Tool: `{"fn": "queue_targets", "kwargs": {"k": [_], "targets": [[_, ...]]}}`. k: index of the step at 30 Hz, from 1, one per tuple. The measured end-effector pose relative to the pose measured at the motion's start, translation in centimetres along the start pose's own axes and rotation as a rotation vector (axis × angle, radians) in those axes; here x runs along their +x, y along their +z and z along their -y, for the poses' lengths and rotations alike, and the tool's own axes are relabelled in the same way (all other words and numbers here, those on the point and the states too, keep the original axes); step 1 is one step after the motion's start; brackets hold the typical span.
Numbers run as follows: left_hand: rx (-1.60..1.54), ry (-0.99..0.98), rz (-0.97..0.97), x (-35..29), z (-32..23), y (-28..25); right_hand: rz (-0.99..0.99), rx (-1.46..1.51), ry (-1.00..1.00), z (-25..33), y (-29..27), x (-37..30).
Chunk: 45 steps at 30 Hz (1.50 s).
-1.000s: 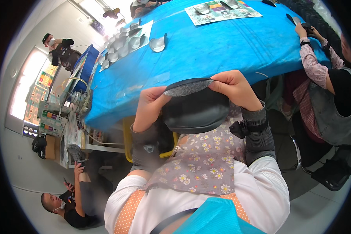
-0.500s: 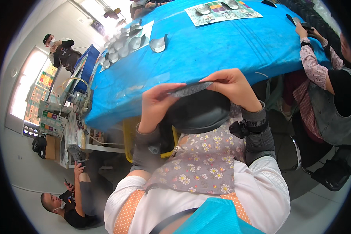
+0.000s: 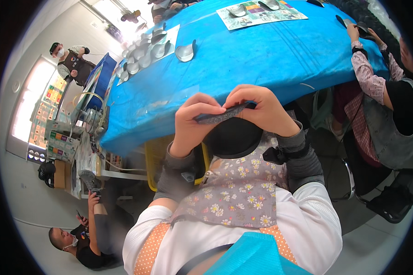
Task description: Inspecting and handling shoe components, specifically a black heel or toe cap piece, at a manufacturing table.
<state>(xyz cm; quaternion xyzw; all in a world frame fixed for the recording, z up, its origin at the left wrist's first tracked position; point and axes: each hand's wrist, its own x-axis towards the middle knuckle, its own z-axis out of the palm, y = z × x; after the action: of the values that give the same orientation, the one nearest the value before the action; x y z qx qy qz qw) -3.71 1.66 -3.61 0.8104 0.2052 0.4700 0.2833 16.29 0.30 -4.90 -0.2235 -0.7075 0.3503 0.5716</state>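
Above my lap, near the table's front edge, is a black cupped piece (image 3: 234,140) with a speckled grey, felt-like upper rim (image 3: 215,118); its exact kind is unclear. My left hand (image 3: 193,120) is closed on the left end of the rim, thumb below and fingers on top. My right hand (image 3: 260,109) pinches the right end, its fingertips close to those of the left. The fingers hide part of the rim, and the piece's rounded black underside hangs toward my flowered apron (image 3: 243,183).
A blue-covered table (image 3: 243,55) lies ahead, with several silvery-grey cupped pieces (image 3: 144,59) at its left and a printed sheet (image 3: 261,16) at the back. A yellow crate (image 3: 150,169) stands below. At right, another person's hands (image 3: 360,32) hold a dark piece.
My hands have drawn closer together along the rim, the left one moving right. The piece has tilted, and less of its black underside shows. A standing person at far left has lowered an arm.
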Motion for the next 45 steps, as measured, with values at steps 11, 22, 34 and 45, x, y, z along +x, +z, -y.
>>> {"fn": "queue_targets", "kwargs": {"k": [11, 22, 34, 45], "targets": [[0.005, -0.203, 0.11, -0.3, -0.4, -1.1, -0.014, 0.035, 0.061, 0.4, -2.1, -0.6], [-0.286, -0.335, 0.006, -1.3, -0.4, -1.9, 0.075, 0.092, 0.484, -0.8, -4.2, -1.3], [-0.184, -0.475, -0.073, 0.2, 1.1, -0.2, -0.054, -0.607, -0.236, 1.5, -2.0, -1.0], [-0.412, -0.555, -0.106, -0.2, -0.1, -1.5, -0.074, -0.389, -0.129, 1.7, -3.1, -1.2]]}}
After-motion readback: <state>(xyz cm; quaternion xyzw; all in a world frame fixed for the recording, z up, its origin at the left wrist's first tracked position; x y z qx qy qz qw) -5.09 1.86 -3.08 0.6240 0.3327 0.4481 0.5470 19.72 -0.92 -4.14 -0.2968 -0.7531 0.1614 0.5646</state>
